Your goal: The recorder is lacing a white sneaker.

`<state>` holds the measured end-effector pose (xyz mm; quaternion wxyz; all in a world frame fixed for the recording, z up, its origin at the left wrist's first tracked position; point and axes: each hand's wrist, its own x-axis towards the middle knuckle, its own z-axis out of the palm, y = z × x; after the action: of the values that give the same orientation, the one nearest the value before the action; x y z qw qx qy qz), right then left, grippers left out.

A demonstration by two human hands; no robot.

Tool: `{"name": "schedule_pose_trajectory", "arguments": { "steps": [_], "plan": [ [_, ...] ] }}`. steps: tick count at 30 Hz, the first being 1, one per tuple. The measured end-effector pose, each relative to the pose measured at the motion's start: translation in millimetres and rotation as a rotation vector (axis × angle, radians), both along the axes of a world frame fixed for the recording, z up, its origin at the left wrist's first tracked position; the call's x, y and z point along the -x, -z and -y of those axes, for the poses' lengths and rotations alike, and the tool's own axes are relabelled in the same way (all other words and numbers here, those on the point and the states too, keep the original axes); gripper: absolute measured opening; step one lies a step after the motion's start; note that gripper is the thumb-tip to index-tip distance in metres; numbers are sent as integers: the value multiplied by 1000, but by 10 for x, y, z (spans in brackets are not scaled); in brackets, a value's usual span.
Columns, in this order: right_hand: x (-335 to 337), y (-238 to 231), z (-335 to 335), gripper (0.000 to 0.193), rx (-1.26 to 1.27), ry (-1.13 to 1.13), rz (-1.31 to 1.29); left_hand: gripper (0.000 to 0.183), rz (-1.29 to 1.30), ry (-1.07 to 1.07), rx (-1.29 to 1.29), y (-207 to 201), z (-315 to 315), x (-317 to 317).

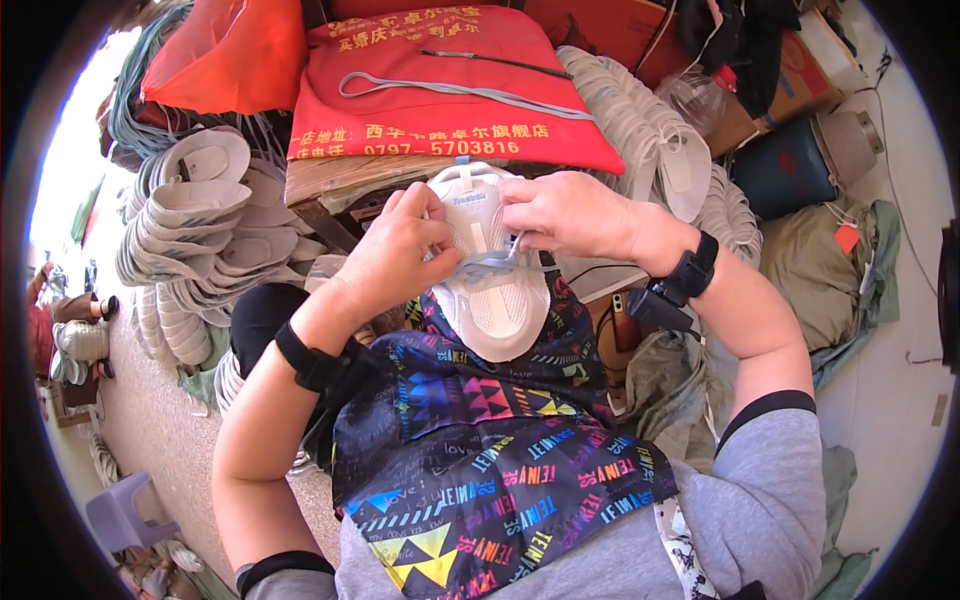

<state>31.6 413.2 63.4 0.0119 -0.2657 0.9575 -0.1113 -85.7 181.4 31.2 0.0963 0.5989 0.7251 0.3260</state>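
Note:
A white mesh shoe upper lies in front of me above my lap, its toe pointing toward me. A pale blue-grey shoelace crosses its lower eyelets, with a loose part at the right. My left hand is closed with bent fingers on the upper's left edge, close to the lace. On the opposite edge, my right hand pinches the upper by the eyelets. My fingers hide whether a lace tip is between them.
Beyond the upper, a red cloth covers a wooden stand, with a spare looped lace on it. Stacked white shoe uppers stand at left; another row lies at right. A lilac stool is at far left, sacks at right.

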Motion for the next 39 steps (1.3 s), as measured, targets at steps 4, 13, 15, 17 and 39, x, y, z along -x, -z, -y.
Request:
{"name": "schedule_pose_trajectory", "arguments": {
  "steps": [4,13,15,17,39],
  "plan": [
    [-59,23,-16,17,301,162,209,12,58,-191,-119,204,-19,-96],
    [-161,248,292,16,743,579,159,18,511,-327,-235,-25,-25,-422],
    [-171,70,399,17,1067,691,186,16,576,-252,-237,-360,-8,-484],
    [-141,-293,507,16,1057,606,55,14,521,-102,-259,-468,-3,-480],
    [-114,-333,-298,12,1554,834,224,12,636,-534,-282,122,460,-173]
  ]
}}
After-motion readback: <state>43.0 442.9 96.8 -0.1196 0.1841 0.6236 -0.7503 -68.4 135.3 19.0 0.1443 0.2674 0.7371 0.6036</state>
